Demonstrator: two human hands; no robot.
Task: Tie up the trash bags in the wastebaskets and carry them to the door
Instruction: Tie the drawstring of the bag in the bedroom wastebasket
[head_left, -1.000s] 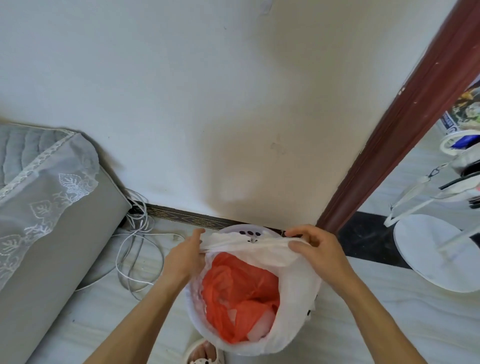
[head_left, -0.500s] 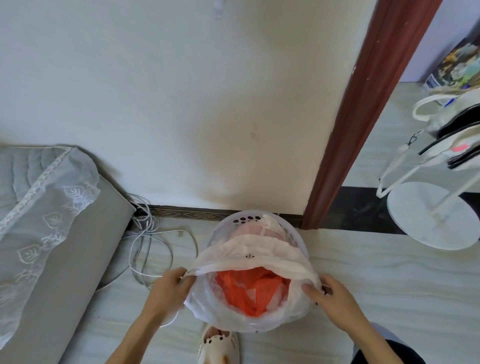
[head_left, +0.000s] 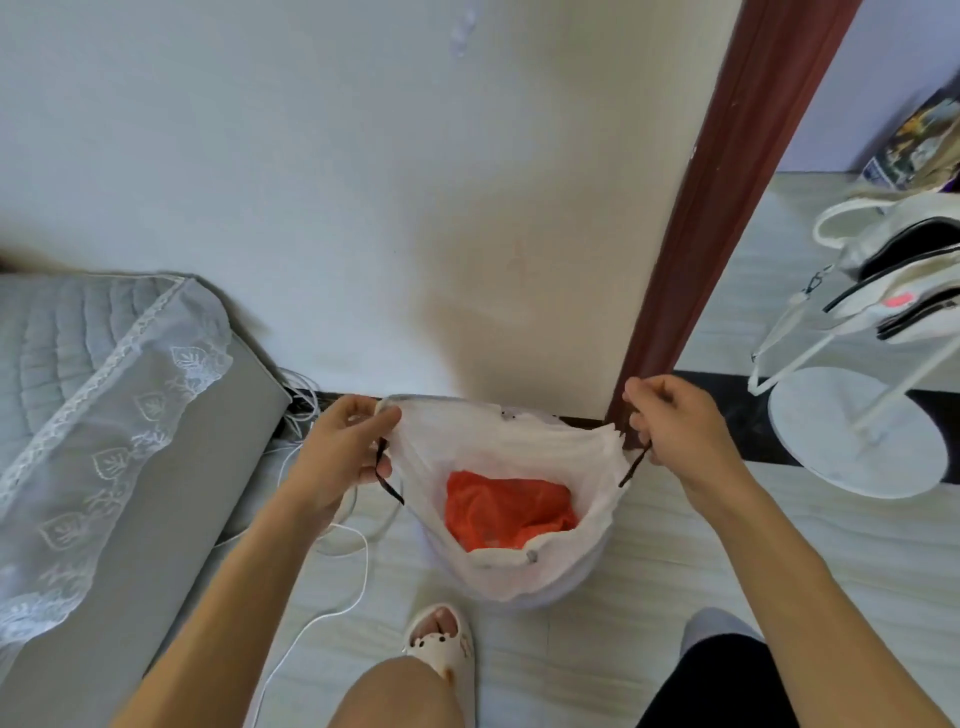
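my left hand pinches white trash bag rim and black drawstring | my right hand pinches opposite rim | red bag inside

Bright, soft daylight; dim shadow on wall (wide-angle edges bend).

left hand: fingers pinched, arm extended | right hand: apparently fisted, raised

Trash bag thin crinkled white plastic; sofa cover sheer lace; floor glossy.
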